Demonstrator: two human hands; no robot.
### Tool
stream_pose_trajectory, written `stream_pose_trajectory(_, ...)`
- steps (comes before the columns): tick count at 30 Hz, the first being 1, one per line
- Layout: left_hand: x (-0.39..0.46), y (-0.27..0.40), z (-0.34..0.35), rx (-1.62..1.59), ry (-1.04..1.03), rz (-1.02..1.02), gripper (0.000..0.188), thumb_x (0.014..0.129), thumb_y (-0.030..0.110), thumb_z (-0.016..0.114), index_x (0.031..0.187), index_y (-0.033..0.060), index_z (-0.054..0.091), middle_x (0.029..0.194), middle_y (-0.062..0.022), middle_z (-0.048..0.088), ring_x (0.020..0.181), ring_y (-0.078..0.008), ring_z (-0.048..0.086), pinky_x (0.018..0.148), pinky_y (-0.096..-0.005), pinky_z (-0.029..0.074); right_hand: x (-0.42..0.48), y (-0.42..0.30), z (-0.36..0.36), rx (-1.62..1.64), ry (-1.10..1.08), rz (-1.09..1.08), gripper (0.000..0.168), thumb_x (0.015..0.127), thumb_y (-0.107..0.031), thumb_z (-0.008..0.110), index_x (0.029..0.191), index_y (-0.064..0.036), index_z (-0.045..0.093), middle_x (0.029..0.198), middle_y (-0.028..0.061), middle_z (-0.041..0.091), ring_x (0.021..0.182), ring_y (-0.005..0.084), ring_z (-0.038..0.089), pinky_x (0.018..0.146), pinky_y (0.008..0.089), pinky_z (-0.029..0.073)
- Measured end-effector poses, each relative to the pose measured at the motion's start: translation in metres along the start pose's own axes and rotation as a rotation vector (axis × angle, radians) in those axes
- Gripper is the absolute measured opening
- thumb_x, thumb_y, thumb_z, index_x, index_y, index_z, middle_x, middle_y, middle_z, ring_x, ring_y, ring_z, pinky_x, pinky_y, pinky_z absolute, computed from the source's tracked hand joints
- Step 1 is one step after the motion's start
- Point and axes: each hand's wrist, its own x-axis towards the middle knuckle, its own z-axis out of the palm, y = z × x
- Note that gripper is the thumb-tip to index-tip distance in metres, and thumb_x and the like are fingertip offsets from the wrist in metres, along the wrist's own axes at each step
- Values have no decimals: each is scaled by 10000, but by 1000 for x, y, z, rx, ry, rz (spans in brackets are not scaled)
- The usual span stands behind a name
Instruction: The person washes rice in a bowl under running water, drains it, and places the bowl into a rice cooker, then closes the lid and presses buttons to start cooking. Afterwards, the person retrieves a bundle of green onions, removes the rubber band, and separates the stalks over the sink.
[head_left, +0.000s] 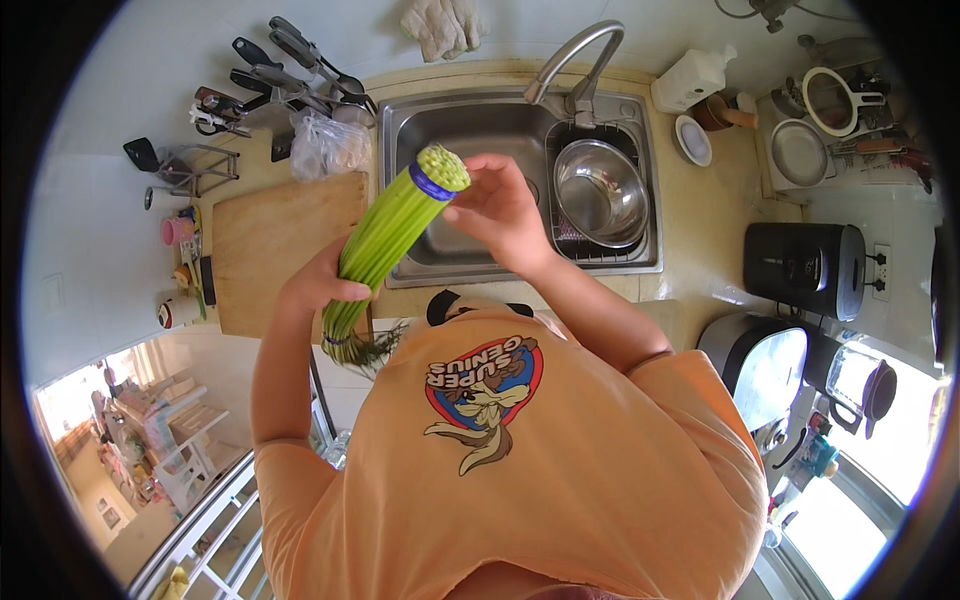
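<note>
A thick bundle of long green vegetable stalks (390, 229) slants over the sink's left side and the cutting board. My left hand (324, 279) is wrapped around its lower part. A blue band (433, 184) circles the stalks just below their pale cut ends, which point up and away from me. Another dark band (335, 341) ties the thin far end, where wispy dark tips (375, 351) hang near my shirt. Beside the cut ends is my right hand (504, 214), thumb and fingers apart; whether they touch the stalks is hard to tell.
The stainless steel sink (480, 124) has a faucet (577, 75) and a metal bowl (600, 193) in a rack on its right. A wooden cutting board (277, 232) lies left. Knives and utensils (285, 75) stand behind a plastic bag (330, 146). Black appliances (802, 270) line the right.
</note>
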Motion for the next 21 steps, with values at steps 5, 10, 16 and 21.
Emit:
stream_pose_trajectory(5,-12,50,51,915,479,117,540,685,190,794,1169,69,587,892,-75,699,813,-330,666,763,-432,530,9,-52,-27,109,-285,63,690,822,40,671,1441,-45,379,1417,154,509,1354,283,467,1141,441,337)
stream_pose_trajectory(10,-10,56,70,1539,740,484,536,642,210,838,1123,146,611,901,-26,686,738,-267,611,671,-386,457,14,-81,-43,-343,-394,-97,776,784,45,767,1451,-60,386,1408,144,556,1278,233,544,1115,404,379)
stream_pose_trajectory(16,2,67,69,1709,823,764,436,717,188,800,1107,157,606,921,5,674,743,-237,570,703,-377,426,-2,-95,-53,-404,-402,-195,838,699,163,769,1415,-53,392,1383,213,547,1338,330,509,1140,459,361)
stream_pose_trajectory(21,7,76,73,1692,763,714,429,708,145,800,1091,129,606,966,-32,683,815,-265,612,753,-398,450,-11,-97,-61,-519,-388,-260,745,716,153,773,1359,-48,455,1402,233,528,1323,325,517,1121,448,371)
